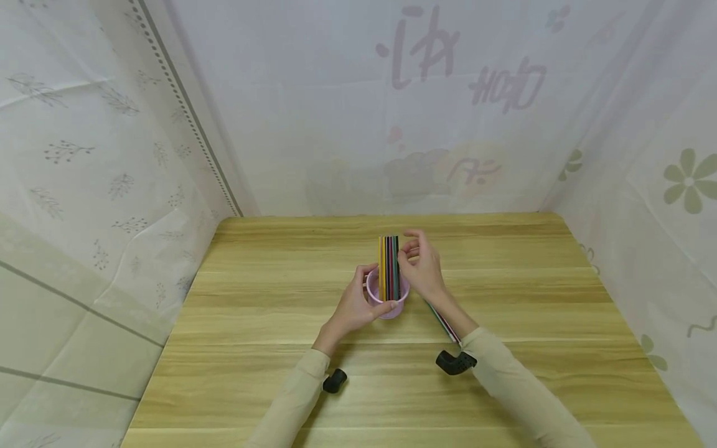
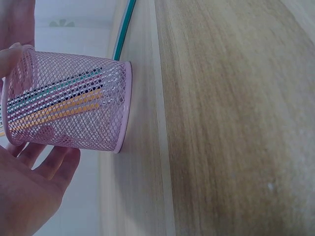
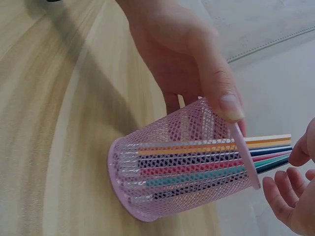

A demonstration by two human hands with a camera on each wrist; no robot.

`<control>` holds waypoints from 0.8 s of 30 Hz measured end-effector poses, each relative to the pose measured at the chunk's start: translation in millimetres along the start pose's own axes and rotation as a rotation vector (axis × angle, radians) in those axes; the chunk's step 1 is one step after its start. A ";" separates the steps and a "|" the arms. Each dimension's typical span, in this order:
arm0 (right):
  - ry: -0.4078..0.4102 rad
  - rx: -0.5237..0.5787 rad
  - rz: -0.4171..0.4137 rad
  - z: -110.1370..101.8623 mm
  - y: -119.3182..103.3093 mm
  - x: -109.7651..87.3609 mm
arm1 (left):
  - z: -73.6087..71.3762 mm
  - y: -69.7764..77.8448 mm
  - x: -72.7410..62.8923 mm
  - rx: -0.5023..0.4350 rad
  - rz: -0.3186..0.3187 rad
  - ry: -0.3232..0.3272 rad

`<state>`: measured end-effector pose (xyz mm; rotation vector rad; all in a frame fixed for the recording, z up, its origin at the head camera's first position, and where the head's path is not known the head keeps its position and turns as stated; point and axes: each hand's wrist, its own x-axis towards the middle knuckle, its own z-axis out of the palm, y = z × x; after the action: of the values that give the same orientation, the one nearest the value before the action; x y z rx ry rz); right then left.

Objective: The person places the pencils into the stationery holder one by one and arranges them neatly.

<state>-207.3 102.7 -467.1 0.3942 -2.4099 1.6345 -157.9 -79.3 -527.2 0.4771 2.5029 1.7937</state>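
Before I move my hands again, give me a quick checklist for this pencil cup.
1. Cup steadied: ok, the left hand grips it.
2. Pencils in it: ok, their tops stick out.
3. Right hand clear of them: not ok, it is right at their tops.
4. Loose pencils put in: not ok, they lie on the table.
5. Base flat on the table: cannot tell.

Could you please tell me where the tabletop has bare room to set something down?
Bare tabletop lies between the left hand and the left edge, and between the right hand and the right edge. The middle is crowded: pink mesh cup, coloured sticks, both hands, and loose sticks beside the right forearm.
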 end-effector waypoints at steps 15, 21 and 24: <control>-0.003 -0.062 0.030 -17.8 21.4 -1.6 | -0.2 3.3 -0.6 0.048 -0.006 0.017; -0.038 -0.109 0.124 -26.4 38.0 -1.6 | 0.1 3.7 -1.0 0.043 -0.018 0.020; -0.069 -0.146 0.152 -30.2 44.2 -3.7 | 0.4 3.5 -1.0 0.041 -0.019 0.016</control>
<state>-217.8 146.7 -496.0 0.2522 -2.6498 1.5121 -156.1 -78.1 -524.3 0.4410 2.5500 1.7497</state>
